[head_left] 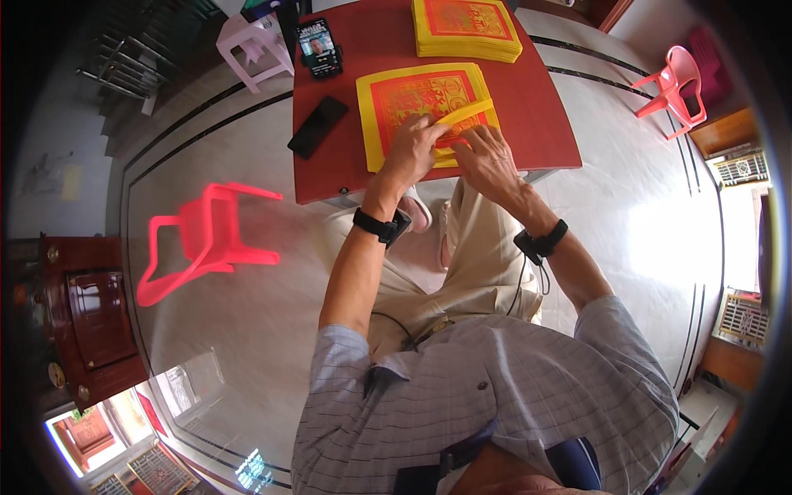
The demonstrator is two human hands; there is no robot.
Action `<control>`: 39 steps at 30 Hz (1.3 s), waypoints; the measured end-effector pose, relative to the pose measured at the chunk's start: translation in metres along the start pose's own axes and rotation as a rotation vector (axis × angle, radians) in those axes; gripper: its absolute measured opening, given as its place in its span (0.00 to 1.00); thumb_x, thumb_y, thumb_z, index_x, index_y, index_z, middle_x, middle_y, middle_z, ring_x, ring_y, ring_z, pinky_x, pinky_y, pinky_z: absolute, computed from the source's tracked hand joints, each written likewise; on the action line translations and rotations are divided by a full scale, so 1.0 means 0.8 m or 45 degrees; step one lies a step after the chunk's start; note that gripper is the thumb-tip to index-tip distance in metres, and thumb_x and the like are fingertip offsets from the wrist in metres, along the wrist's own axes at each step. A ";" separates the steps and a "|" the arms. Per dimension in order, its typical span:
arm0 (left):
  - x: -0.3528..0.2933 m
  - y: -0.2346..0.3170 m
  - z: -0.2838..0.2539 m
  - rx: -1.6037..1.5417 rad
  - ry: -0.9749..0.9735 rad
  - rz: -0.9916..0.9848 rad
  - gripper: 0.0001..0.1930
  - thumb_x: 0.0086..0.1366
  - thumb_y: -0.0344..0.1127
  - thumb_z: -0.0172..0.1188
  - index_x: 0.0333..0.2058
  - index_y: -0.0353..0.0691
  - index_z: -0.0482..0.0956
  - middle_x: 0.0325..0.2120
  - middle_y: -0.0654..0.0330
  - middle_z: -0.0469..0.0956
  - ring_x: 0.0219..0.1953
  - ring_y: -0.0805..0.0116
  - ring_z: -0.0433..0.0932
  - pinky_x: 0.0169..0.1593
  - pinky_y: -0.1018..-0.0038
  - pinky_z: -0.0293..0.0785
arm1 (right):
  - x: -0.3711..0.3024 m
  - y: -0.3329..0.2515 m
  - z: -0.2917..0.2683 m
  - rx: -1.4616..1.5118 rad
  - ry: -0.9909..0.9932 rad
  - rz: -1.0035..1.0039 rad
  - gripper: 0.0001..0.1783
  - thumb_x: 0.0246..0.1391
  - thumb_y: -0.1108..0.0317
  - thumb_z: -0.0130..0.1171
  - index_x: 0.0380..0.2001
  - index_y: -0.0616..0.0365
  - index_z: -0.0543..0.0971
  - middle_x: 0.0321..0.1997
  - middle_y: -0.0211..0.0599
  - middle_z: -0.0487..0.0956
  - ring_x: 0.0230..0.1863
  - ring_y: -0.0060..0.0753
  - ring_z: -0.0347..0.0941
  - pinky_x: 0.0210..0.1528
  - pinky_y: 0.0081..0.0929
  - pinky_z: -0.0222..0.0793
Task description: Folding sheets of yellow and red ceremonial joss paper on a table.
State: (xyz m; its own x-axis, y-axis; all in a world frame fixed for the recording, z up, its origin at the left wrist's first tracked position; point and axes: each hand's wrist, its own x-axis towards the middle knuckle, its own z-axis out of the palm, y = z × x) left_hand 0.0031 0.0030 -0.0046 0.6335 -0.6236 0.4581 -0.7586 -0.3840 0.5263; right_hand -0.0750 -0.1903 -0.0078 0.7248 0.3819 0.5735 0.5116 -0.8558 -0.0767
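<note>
A pile of yellow paper sheets with red and gold printed panels (388,88) lies near the front edge of the red table (528,115). One corner of the top yellow sheet (470,110) is folded over, making a slanting yellow band. My left hand (412,147) is closed, its thumb and fingers pinching the folded paper at the band's lower end. Close beside it, my right hand (487,158) has curled fingers gripping the sheet's near right part. Both hands partly hide the fold and the near edge of the pile.
A thicker stack of similar yellow sheets (466,33) sits at the table's far right. On the left are a propped phone with a lit screen (319,48) and a dark, flat handset-like object (318,126). A pink chair (210,231) stands left, another chair (675,91) far right.
</note>
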 end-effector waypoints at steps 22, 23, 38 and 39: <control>-0.004 -0.006 0.009 0.110 0.037 0.015 0.16 0.62 0.23 0.65 0.48 0.42 0.87 0.42 0.51 0.82 0.49 0.47 0.79 0.55 0.57 0.77 | 0.000 0.006 -0.003 -0.038 -0.070 -0.066 0.08 0.46 0.74 0.64 0.32 0.59 0.78 0.39 0.41 0.77 0.47 0.45 0.74 0.54 0.44 0.68; -0.003 -0.006 0.010 0.112 0.033 0.025 0.13 0.64 0.27 0.66 0.48 0.43 0.87 0.42 0.51 0.82 0.48 0.47 0.79 0.54 0.57 0.77 | 0.002 0.006 -0.005 -0.053 -0.055 -0.064 0.07 0.47 0.74 0.63 0.32 0.60 0.79 0.37 0.40 0.77 0.46 0.44 0.74 0.55 0.45 0.68; -0.009 -0.004 0.013 0.063 0.104 0.109 0.15 0.64 0.21 0.61 0.48 0.40 0.85 0.39 0.53 0.83 0.43 0.48 0.80 0.49 0.57 0.77 | 0.022 0.010 -0.022 -0.049 0.013 0.002 0.09 0.53 0.72 0.62 0.39 0.58 0.81 0.39 0.38 0.78 0.47 0.44 0.77 0.53 0.43 0.69; -0.010 -0.006 0.013 0.067 0.108 0.108 0.15 0.64 0.21 0.61 0.48 0.40 0.85 0.39 0.53 0.83 0.43 0.48 0.80 0.49 0.57 0.77 | 0.023 0.008 -0.025 -0.048 0.016 -0.004 0.09 0.53 0.72 0.62 0.39 0.58 0.81 0.39 0.38 0.78 0.47 0.44 0.77 0.53 0.43 0.69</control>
State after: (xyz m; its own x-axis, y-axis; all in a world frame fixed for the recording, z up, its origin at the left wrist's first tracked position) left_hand 0.0004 0.0028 -0.0181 0.5756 -0.5965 0.5593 -0.8155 -0.3691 0.4457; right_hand -0.0673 -0.1953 0.0185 0.7176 0.3802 0.5836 0.4958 -0.8673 -0.0447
